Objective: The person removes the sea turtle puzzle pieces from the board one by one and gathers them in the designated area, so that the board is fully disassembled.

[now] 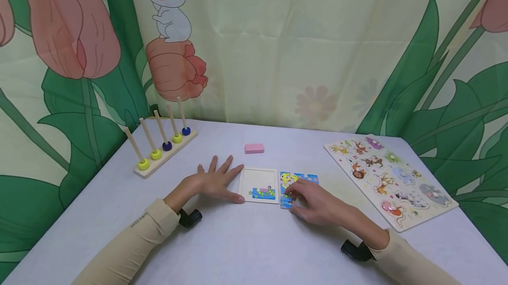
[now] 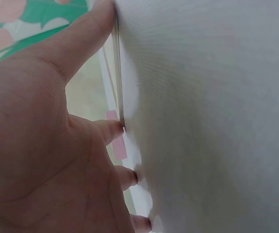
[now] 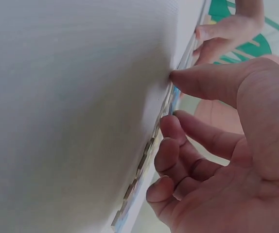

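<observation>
A shallow white puzzle frame lies flat on the table, with a few joined, colourful pieces in its lower part. My left hand is spread on the table at the frame's left side, its thumb and index finger touching the frame's edge. Right of the frame lies a block of blue and yellow puzzle pieces. My right hand is over this block, thumb and index finger pinching a blue puzzle piece at its near left corner. The other right fingers are curled and partly cover the block.
A pink block lies behind the frame. At the left stands a wooden peg rack with yellow and dark blue beads. A large animal puzzle board lies at the right. A printed curtain hangs behind the table.
</observation>
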`<state>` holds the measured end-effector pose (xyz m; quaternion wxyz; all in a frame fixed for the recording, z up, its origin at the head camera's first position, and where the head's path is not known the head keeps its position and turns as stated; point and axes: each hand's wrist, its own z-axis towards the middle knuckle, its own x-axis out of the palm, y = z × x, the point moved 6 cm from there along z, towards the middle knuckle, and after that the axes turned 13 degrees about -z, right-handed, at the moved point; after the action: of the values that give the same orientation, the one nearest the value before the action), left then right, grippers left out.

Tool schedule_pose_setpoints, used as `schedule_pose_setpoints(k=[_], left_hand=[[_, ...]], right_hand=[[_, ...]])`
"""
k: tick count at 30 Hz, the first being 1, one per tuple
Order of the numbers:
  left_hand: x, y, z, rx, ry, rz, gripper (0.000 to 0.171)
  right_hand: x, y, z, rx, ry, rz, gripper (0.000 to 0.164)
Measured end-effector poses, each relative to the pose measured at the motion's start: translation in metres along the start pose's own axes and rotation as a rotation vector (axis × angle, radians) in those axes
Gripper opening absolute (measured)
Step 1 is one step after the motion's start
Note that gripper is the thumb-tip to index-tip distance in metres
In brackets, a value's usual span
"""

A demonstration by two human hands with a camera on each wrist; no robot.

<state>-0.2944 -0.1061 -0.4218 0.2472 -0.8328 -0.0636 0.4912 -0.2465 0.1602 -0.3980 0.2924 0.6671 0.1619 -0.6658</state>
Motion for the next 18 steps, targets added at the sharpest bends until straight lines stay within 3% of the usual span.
schedule_pose_setpoints(k=[5, 12, 18], left_hand=[[-0.001, -0.002, 0.000, -0.003, 0.000, -0.002, 0.110], [0.006, 0.009, 0.011, -0.031, -0.001, 0.012, 0.110], [0.001, 0.001, 0.002, -0.015, 0.006, 0.004, 0.108]], right_hand=[[-0.001, -0.001, -0.002, 0.004, 0.019, 0.003, 0.029], [0.004, -0.002, -0.001, 0.022, 0.050, -0.006, 0.030], [0.005, -0.003, -0.002, 0.023, 0.040, -0.019, 0.031]])
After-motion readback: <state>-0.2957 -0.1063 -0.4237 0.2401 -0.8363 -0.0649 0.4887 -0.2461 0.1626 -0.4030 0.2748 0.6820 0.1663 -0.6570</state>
